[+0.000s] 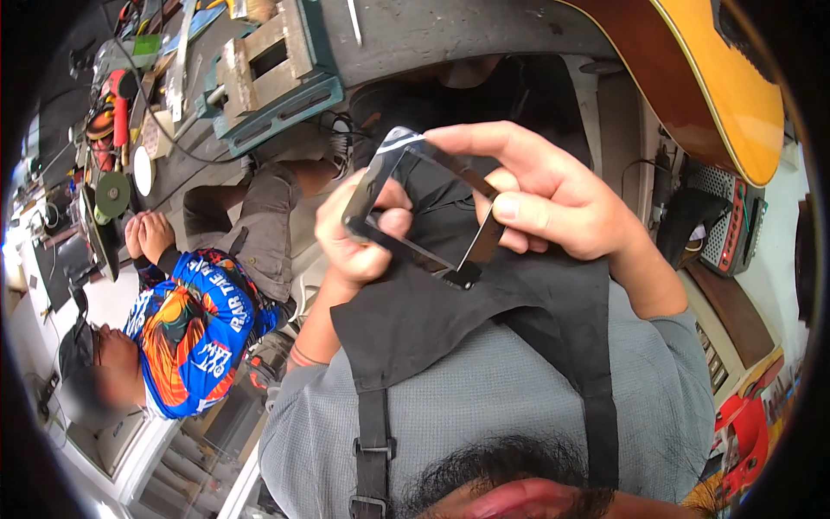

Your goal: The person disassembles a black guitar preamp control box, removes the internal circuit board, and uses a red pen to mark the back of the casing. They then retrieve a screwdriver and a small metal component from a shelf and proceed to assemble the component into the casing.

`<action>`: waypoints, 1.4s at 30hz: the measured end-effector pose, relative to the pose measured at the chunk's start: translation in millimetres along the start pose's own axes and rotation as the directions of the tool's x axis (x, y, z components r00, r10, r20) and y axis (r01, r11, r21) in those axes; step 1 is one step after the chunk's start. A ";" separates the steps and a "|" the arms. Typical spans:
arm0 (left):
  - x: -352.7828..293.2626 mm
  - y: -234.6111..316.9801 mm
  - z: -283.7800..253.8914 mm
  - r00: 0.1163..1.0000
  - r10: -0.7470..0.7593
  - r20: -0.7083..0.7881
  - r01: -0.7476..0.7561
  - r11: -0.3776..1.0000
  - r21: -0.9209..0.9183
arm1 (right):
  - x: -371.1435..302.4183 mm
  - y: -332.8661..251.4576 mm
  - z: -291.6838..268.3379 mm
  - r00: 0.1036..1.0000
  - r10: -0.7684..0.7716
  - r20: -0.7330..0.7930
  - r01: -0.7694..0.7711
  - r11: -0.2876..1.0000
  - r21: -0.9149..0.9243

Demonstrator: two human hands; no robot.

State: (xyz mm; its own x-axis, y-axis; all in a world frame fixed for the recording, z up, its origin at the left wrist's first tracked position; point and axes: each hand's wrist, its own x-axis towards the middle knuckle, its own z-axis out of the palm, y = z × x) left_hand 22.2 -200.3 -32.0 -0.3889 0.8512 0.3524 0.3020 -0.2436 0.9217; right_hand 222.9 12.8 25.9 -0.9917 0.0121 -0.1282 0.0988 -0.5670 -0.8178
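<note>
I hold up a glossy black rectangular frame (369, 186) with an open middle, tilted in front of the black apron (432, 324). My left hand (346, 238) is closed around its left side, with fingertips showing through the opening. On the right side, my right hand (562, 195) grips the frame between thumb and fingers, its index finger stretched along the upper edge. Light glints off the frame's upper left corner. Through the opening, dark cloth shows behind.
A teal bench vise (281, 95) stands on the dark workbench (393, 35). Tools and a green grinding disc (112, 195) crowd the left. Another person (194, 320) sits there, hands together. A guitar body (726, 78) is at upper right, above a red-edged instrument (735, 229).
</note>
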 end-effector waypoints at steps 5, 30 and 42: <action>-6.3 14.9 14.7 0.995 -0.081 0.062 0.062 0.963 0.263 | 12.4 9.2 11.6 0.995 -0.007 0.096 0.010 1.000 -0.030; -7.6 9.0 29.6 0.997 0.017 0.081 -0.031 0.984 0.175 | 15.2 41.4 18.6 0.984 0.061 0.165 -0.015 0.964 -0.266; -7.9 4.6 26.8 1.000 -0.011 0.020 0.009 0.993 0.122 | 24.7 35.6 24.0 0.984 0.047 0.170 0.012 0.944 -0.329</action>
State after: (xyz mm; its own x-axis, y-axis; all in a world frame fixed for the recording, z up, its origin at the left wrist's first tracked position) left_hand 49.9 -195.7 -34.9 -0.3748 0.8630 0.3386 0.4022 -0.1778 0.8981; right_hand 200.0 -26.9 7.0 -0.9856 -0.1543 -0.0690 0.1085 -0.2640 -0.9584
